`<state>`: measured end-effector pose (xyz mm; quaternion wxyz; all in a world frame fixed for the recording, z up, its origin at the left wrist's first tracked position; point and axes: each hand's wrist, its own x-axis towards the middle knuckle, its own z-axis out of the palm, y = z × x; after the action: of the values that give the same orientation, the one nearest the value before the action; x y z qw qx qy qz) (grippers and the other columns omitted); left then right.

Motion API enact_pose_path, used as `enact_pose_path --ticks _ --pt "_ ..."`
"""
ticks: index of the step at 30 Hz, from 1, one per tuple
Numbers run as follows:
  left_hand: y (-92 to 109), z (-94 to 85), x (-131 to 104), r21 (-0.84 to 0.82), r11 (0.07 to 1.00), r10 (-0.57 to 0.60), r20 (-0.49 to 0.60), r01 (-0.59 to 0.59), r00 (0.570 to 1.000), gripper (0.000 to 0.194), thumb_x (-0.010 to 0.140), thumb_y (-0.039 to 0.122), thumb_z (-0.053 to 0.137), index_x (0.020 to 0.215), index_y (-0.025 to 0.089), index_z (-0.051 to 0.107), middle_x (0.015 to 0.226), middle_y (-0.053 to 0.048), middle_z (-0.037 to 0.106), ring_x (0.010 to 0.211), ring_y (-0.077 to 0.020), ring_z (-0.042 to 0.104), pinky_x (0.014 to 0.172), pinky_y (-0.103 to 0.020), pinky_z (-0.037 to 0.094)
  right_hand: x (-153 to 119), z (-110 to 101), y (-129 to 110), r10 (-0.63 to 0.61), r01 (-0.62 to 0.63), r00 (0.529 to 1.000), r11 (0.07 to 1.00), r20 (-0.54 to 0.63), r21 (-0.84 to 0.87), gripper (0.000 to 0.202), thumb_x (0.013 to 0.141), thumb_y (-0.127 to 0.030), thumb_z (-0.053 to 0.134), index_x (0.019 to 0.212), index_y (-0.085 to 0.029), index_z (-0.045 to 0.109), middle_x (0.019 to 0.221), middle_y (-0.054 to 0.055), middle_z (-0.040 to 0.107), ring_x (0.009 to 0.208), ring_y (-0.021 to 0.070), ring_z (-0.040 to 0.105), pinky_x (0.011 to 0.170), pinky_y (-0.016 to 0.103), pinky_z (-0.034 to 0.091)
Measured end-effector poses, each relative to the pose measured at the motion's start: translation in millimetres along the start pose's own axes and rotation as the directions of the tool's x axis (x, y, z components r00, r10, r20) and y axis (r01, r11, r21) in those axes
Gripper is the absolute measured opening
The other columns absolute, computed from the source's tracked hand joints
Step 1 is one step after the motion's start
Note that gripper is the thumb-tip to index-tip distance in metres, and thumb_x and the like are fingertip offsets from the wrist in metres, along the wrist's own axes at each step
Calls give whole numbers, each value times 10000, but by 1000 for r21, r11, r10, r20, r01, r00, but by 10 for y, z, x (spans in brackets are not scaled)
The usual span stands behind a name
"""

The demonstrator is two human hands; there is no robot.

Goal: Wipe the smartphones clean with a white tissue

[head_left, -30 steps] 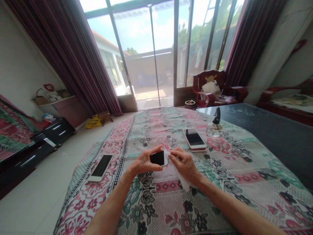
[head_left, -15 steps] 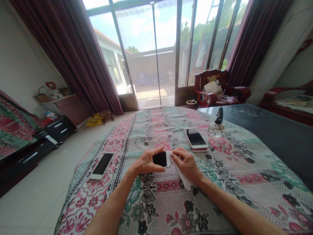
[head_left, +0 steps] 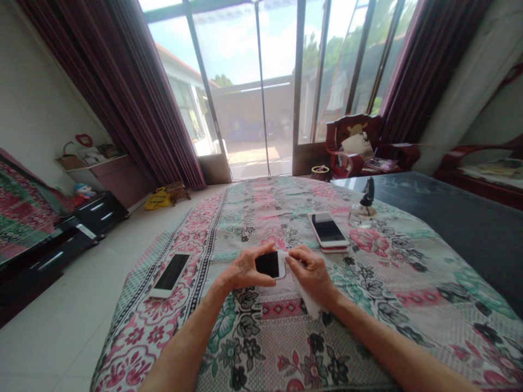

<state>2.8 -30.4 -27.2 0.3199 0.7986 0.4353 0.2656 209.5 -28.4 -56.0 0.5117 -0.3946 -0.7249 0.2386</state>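
My left hand [head_left: 246,269] grips a white phone [head_left: 268,264] by its long edges, thumb on the near side and fingers on the far side, with its dark screen up. Pinched in my right hand [head_left: 312,270] is a white cloth [head_left: 309,299], which touches the phone's right end and hangs below the palm. A second white phone [head_left: 172,275] lies face up on the patterned tablecloth [head_left: 286,342] to the left. Farther right, another phone [head_left: 327,230] rests face up on top of a reddish-edged one.
A clear spray bottle with a black nozzle [head_left: 363,209] stands at the right of the cloth. Beyond it is a dark glossy tabletop [head_left: 457,234]. A wooden chair [head_left: 354,142] and tall windows are behind the table.
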Motion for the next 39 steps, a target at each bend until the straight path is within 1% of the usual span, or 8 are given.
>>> enact_pose_path --ticks 3,8,14,17,20,25,34,39 --pt "2 23 10 35 999 29 0 -29 1000 835 578 283 769 1343 216 441 1184 -38 624 978 -219 601 873 -333 476 13 -15 14 25 -25 1000 1000 -12 -13 159 830 -272 552 760 -187 666 769 53 623 742 177 580 690 287 465" --pt "-35 -14 11 101 995 10 -37 -6 999 868 552 286 781 1345 210 436 1202 -50 614 1018 -232 574 910 -352 450 -51 34 -27 -12 12 1000 1000 1 8 137 831 -252 551 756 -190 648 775 46 611 761 174 571 705 285 458" --pt "12 34 19 221 975 39 -48 -28 998 820 556 273 771 1314 207 465 1150 -38 649 1025 -251 576 1064 -447 290 -37 38 32 34 -34 999 999 22 0 139 822 -262 551 760 -186 649 774 50 624 749 177 578 701 290 459" --pt "17 79 29 223 974 62 -44 -51 997 809 558 284 765 1307 200 473 1160 -52 637 1043 -259 562 980 -401 396 -17 23 72 79 -79 997 997 7 -6 146 819 -273 551 763 -183 652 765 50 629 727 177 579 677 289 458" --pt "-26 65 24 204 978 43 -56 -30 997 827 555 289 765 1319 182 465 1190 -82 613 1039 -260 565 902 -362 452 -41 39 58 61 -61 998 998 20 -16 140 817 -261 550 752 -185 649 750 41 618 719 171 576 671 283 453" --pt "-109 -14 1 177 984 -14 -95 31 995 823 585 305 754 1338 183 444 1208 -91 607 1061 -261 568 926 -378 441 -98 94 -14 -10 11 998 1000 66 -12 112 806 -235 559 740 -197 640 761 30 612 726 158 573 674 267 454" --pt "35 119 22 68 997 40 -37 -38 998 879 556 273 781 1355 188 425 1225 -77 604 1061 -248 577 930 -364 449 48 -52 65 61 -61 998 997 -11 -41 172 831 -291 536 750 -182 642 736 43 609 708 171 572 656 278 454" --pt "-39 33 9 79 997 -8 -55 12 998 814 577 268 760 1327 192 454 1201 -56 617 1034 -247 591 922 -365 454 -70 45 -10 -12 14 999 999 46 -32 124 813 -255 555 757 -195 648 757 42 614 734 171 575 683 282 459"
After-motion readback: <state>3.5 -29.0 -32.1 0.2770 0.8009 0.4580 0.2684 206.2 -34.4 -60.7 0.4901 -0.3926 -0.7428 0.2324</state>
